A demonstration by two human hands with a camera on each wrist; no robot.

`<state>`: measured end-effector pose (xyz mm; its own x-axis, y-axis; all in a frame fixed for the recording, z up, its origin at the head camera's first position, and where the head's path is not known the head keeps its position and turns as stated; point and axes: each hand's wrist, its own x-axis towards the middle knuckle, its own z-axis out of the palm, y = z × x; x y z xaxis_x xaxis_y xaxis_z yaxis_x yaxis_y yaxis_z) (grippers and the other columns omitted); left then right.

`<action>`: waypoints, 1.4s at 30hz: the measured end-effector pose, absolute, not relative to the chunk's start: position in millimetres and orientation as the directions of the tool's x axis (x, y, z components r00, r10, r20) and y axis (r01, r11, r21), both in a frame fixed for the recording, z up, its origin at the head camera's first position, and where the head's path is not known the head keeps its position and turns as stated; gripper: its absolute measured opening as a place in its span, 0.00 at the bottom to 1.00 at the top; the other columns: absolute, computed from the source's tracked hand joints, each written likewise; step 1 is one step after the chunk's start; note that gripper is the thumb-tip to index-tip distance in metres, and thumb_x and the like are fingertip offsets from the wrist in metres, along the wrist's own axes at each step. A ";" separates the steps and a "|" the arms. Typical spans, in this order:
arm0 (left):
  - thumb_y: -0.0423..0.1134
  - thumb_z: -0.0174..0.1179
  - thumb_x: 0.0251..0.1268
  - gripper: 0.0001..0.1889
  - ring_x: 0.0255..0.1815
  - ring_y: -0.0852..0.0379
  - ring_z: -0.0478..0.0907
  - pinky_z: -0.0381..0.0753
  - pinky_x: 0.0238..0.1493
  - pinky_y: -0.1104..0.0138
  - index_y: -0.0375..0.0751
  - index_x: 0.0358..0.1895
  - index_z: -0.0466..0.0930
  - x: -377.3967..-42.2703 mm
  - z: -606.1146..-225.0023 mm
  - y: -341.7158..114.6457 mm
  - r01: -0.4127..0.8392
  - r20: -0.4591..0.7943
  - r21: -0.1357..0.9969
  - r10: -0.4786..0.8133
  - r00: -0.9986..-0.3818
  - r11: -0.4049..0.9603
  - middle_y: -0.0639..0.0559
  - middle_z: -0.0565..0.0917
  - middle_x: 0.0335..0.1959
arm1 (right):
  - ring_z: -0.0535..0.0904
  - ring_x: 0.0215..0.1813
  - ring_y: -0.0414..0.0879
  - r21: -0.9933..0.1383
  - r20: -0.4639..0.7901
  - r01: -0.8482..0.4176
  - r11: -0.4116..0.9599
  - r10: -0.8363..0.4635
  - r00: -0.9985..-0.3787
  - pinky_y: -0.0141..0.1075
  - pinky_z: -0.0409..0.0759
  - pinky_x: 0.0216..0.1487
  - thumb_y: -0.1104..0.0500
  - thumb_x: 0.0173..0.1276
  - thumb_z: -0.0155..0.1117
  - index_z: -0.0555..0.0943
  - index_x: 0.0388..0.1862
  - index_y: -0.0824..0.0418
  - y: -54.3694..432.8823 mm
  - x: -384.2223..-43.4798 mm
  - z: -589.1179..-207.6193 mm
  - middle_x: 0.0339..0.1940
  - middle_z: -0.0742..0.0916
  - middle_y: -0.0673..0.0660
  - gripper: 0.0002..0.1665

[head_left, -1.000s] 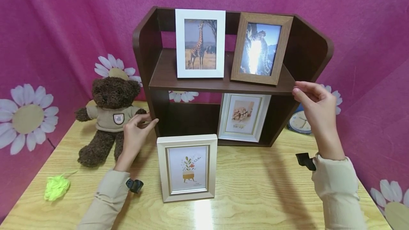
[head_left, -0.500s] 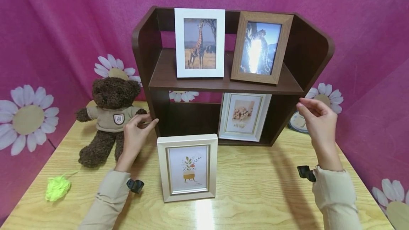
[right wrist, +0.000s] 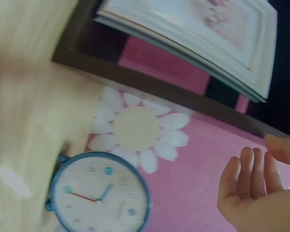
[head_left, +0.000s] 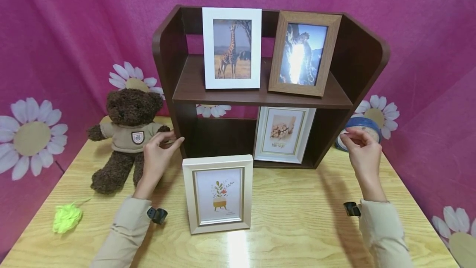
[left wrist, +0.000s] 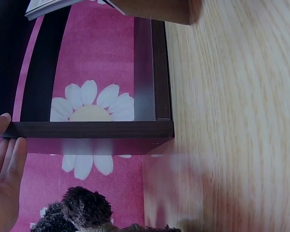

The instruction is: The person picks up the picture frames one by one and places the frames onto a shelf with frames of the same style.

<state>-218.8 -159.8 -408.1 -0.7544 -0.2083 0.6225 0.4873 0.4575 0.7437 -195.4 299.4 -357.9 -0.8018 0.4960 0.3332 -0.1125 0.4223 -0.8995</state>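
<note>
A dark brown two-tier shelf (head_left: pixel 238 104) stands on the wooden table. My left hand (head_left: pixel 158 156) pinches the front edge of its left side panel; in the left wrist view the thumb is on one side of the panel (left wrist: pixel 94 129), the fingers (left wrist: pixel 15 162) on the other. To the right of the shelf, my right hand (head_left: pixel 362 160) holds nothing, its fingers loosely bent, in front of a blue round clock (head_left: pixel 366 124). On the upper tier stand a white giraffe frame (head_left: pixel 209 49) and a wood-coloured leopard frame (head_left: pixel 274 53). A white-and-gold frame (head_left: pixel 284 133) is below.
A cream picture frame (head_left: pixel 189 197) stands on the table (head_left: pixel 297 218) before the shelf. Left of the shelf sits a brown teddy bear (head_left: pixel 128 139) in a beige sweater. A neon-yellow puff (head_left: pixel 67 218) lies front left. Pink flowered cloth (head_left: pixel 85 20) surrounds the table.
My right hand has left the right end of the middle board and moved down beside the shelf, in front of the clock. My left hand keeps its place on the left panel.
</note>
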 end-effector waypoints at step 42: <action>0.35 0.63 0.63 0.13 0.38 0.81 0.74 0.75 0.39 0.86 0.35 0.49 0.83 -185.2 -408.0 -168.7 0.367 0.486 0.796 -0.147 -0.862 0.482 0.41 0.86 0.43 | 0.76 0.32 0.26 -0.893 0.404 -0.192 0.407 0.538 -0.740 0.18 0.74 0.38 0.63 0.58 0.72 0.82 0.42 0.72 287.1 -204.8 -399.6 0.24 0.80 0.29 0.16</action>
<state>-185.2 -168.7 -408.0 -0.8615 -0.1471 0.4860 0.3666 0.4820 0.7958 -204.8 287.1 -399.6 -0.7397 0.5380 0.4042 -0.1922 0.4067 -0.8931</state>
